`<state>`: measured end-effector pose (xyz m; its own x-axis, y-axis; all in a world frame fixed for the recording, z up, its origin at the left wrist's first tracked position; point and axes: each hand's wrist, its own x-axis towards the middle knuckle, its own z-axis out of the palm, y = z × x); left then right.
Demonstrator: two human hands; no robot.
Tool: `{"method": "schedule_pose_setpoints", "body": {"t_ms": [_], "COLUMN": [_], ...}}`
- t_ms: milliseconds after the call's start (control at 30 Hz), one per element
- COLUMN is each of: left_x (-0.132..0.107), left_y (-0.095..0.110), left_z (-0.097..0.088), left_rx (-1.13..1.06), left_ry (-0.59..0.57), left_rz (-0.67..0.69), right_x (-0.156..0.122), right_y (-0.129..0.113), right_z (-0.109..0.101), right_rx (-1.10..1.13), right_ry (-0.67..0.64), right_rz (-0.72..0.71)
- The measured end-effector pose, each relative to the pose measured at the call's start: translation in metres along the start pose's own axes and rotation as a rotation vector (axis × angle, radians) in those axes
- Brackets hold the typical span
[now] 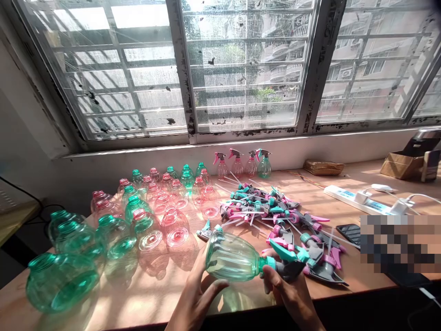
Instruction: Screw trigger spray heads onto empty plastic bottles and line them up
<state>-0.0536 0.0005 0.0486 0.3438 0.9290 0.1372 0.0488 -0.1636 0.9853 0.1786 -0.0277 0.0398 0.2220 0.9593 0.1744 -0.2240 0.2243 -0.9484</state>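
A clear green spray bottle lies sideways in the air above the table's front edge. Around its base, my left hand is closed, thumb below and fingers partly hidden behind it. At the neck, my right hand grips the teal collar of a grey and teal trigger sprayer head, which sits on the bottle's mouth. Whether the collar is fully tightened cannot be seen. Just beyond the hands spreads a heap of pink, teal and grey sprayer heads with thin white tubes. One more sprayer head lies behind the bottle.
Several open green bottles and pink bottles stand on the left. Assembled spray bottles line the window wall. On the right are a power strip, a phone, a brown packet and a cardboard box.
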Motion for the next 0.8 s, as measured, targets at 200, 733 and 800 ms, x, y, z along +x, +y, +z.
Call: {"method": "schedule_pose_setpoints", "body": {"t_ms": [200,733,800], "left_x": [0.001,0.004,0.005], "left_y": [-0.009,-0.010,-0.016], "left_z": [0.000,-0.001,0.000], "left_rx": [0.008,-0.020,-0.009], "left_ry": [0.020,-0.010,0.041], "left_rz": [0.041,-0.001,0.021], "right_x": [0.002,0.003,0.003], "right_y": [0.008,0.014,0.015], "right_z": [-0.007,-0.005,-0.005], "right_rx": [-0.086,-0.090,-0.094], "right_ry": [-0.023,-0.050,-0.059], "right_rz": [-0.011,-0.096,-0.097]}}
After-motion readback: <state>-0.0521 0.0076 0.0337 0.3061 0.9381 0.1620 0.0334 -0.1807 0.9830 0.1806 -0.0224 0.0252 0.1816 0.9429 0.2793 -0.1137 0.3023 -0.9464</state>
